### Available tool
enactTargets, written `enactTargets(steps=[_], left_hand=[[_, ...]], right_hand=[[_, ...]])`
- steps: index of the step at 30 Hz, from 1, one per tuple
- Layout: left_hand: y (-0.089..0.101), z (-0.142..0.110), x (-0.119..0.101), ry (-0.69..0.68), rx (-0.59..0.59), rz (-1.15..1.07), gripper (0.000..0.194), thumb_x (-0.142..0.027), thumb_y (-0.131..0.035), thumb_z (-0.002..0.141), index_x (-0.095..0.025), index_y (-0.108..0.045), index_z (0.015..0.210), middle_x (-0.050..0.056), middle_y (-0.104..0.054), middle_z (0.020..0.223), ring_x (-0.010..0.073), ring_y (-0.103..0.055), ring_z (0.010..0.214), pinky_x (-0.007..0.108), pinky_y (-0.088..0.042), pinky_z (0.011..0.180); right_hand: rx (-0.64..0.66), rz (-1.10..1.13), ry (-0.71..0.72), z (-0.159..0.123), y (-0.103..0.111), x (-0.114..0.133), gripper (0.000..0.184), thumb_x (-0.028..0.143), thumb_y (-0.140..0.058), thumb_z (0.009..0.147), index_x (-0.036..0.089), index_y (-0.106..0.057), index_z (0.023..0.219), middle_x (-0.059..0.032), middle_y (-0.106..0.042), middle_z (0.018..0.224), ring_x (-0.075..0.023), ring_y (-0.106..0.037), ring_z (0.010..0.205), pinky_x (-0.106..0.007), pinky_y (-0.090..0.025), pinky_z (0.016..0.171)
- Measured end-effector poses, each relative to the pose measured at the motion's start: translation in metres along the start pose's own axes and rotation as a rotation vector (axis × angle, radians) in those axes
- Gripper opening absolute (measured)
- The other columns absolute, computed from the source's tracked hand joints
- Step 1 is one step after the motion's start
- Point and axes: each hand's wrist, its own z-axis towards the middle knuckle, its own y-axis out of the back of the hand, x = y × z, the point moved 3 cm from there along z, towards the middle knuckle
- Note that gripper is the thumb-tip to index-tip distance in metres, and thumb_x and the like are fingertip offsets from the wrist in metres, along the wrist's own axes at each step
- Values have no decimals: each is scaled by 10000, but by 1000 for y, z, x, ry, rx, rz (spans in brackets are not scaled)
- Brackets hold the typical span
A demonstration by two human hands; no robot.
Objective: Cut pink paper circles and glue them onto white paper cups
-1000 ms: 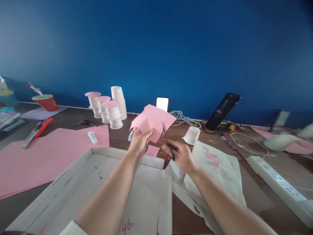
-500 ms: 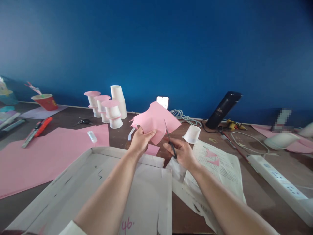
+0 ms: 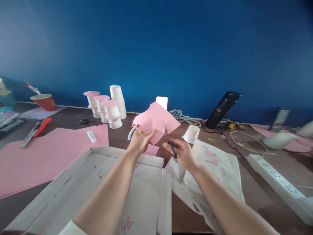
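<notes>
Between thumb and fingers, my left hand (image 3: 140, 141) pinches a piece of pink paper (image 3: 154, 120) above the table. My right hand (image 3: 182, 151) is closed around a pair of black-handled scissors (image 3: 173, 148), its blades at a slit in the paper's right part. Jagged cuts mark the paper's left edge. Below it lies a smaller pink piece (image 3: 152, 149). Just beyond my right hand a white paper cup (image 3: 191, 134) rests upside down. Pink scraps (image 3: 212, 158) lie on a printed sheet (image 3: 227, 173) beside my right forearm.
A shallow grey-white cardboard box lid (image 3: 80, 182) lies under my left forearm. Large pink sheets (image 3: 58, 153) and a utility knife (image 3: 35, 132) are at left. Paper cups with pink discs (image 3: 111, 112) stand behind. A phone (image 3: 161, 101), black flask (image 3: 222, 109) and power strip (image 3: 278, 182) are farther right.
The pink paper has tilted and shifted slightly up and right since the first frame, with the scissors following it. Both hands keep their hold. Little differs over the last half second.
</notes>
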Motion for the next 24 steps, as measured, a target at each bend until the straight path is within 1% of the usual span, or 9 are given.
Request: enactTargets(steps=[3,9,13,18,24], left_hand=[[-2,0,-2,-4,19,-16,495,-284,-830,634,-105,-635,1052,136,-729,962,268,-697,905,442,-529,877],[-3,-1,-6,-18,18,-19,483,-263,-826,648,-129,-644,1075,112,-732,978,238,-700,881,390,-530,868],[-3,-2,-7,-21,15,-21,469,-255,-825,650,-126,-653,1066,120,-729,993,240,-699,891,383,-530,866],[-1,0,-5,-46,62,-12,434,-273,-796,692,-117,-640,1065,142,-720,1028,264,-694,924,409,-535,858],[3,2,-2,-35,12,5,421,-281,-815,663,-122,-655,1018,142,-719,1041,269,-694,932,419,-526,881]], right_hand=[[-6,-1,0,0,0,-1,411,479,-710,775,198,-723,1074,25,-518,577,-109,-461,504,-246,-351,476],[-17,-29,13,0,-1,-2,414,495,-704,777,190,-726,1056,29,-517,558,-109,-464,492,-250,-348,469],[-16,-24,21,0,-1,-1,421,484,-700,788,177,-718,1075,29,-521,560,-106,-462,490,-252,-347,468],[-18,-30,19,-1,-1,-2,386,470,-703,790,192,-719,1057,36,-528,564,-102,-460,492,-250,-346,476],[-25,-31,22,-1,-1,-1,390,482,-698,786,178,-723,1030,26,-523,579,-102,-457,485,-252,-349,464]])
